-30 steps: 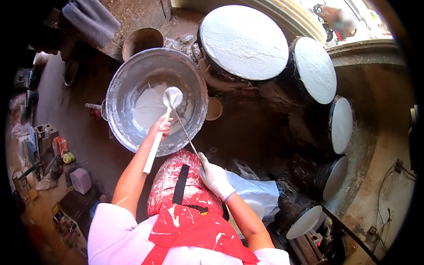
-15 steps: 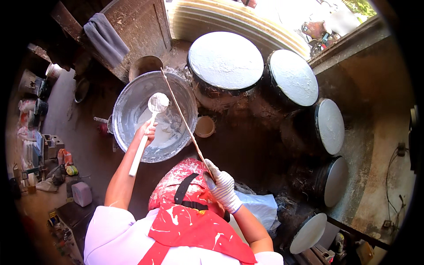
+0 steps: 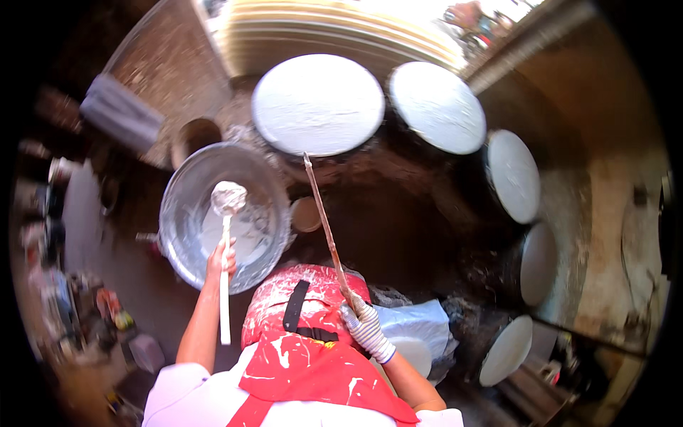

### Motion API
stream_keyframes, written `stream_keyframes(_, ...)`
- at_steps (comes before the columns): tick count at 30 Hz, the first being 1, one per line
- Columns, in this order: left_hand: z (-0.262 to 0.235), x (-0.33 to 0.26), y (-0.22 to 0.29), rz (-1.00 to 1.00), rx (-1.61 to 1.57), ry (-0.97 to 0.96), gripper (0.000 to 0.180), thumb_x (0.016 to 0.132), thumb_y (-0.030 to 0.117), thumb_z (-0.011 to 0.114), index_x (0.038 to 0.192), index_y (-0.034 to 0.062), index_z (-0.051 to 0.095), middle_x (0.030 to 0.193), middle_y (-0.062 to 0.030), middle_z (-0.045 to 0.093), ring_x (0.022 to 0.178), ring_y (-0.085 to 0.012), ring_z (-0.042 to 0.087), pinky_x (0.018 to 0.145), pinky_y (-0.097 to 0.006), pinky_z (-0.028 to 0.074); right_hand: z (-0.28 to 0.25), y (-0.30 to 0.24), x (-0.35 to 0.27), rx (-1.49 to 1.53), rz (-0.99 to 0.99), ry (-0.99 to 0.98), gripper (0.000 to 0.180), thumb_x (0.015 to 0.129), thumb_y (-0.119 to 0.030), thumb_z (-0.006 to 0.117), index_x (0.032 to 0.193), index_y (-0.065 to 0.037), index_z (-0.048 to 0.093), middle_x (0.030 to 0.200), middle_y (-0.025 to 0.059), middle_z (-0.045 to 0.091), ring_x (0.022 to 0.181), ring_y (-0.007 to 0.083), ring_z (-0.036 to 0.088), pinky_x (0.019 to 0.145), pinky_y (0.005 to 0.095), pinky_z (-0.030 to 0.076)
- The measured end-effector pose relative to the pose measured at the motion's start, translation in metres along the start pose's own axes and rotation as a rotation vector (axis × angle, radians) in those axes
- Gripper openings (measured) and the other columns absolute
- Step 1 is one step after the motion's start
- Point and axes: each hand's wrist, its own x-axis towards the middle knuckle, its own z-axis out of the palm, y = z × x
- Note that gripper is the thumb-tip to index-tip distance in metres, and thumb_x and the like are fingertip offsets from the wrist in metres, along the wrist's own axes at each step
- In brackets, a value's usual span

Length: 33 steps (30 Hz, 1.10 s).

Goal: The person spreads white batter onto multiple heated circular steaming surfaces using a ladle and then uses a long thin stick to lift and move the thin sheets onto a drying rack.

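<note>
The metal basin's [image 3: 260, 183] rim curves between the left hand [image 3: 222, 261] and the largest white-coated disc [image 3: 318, 104]. Rightward, the slanting stick [image 3: 326, 231] in the gloved right hand [image 3: 366, 329] bars the way; beyond it, open room spans the dark floor [image 3: 405, 245].

Red apron [image 3: 313, 377], white-splashed — striped glove [image 3: 367, 331]
</note>
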Motion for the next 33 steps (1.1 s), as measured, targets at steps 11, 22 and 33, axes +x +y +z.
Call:
stream_keyframes(11,0.317,-0.103,-0.149,-0.399,0.783,-0.448,0.038,0.089,0.032,0.053,0.115,0.0046,0.053,0.054,-0.0009,0.041,0.032,-0.0081,0.033,0.03,-0.021,0.028,-0.141,0.066,-0.163,0.252,-0.127,0.894,0.044,0.093,-0.015,0.047,0.135,-0.004,0.038,0.091,0.0074,0.056,0.072,0.0117,0.053,0.065,0.023,0.045)
stream_keyframes(22,0.703,-0.136,-0.507,-0.265,1.297,-1.178,0.033,0.091,0.029,0.043,0.109,0.0034,0.055,0.062,-0.004,0.049,0.039,-0.0107,0.042,0.038,-0.023,0.036,-0.366,0.036,-0.273,-0.62,0.192,1.604,0.035,0.087,-0.022,0.055,0.121,-0.015,0.055,0.097,0.0162,0.063,0.074,0.0323,0.062,0.061,0.0386,0.05)
stream_keyframes(33,0.766,-0.099,-0.605,-0.053,1.487,-1.449,0.025,0.085,0.022,0.051,0.094,-0.0005,0.058,0.061,-0.0029,0.049,0.044,-0.0128,0.048,0.042,-0.027,0.04,-0.412,0.062,-0.187,-0.282,0.382,1.779,0.035,0.087,-0.018,0.055,0.121,-0.013,0.054,0.11,0.0188,0.059,0.093,0.0339,0.06,0.08,0.0368,0.048)
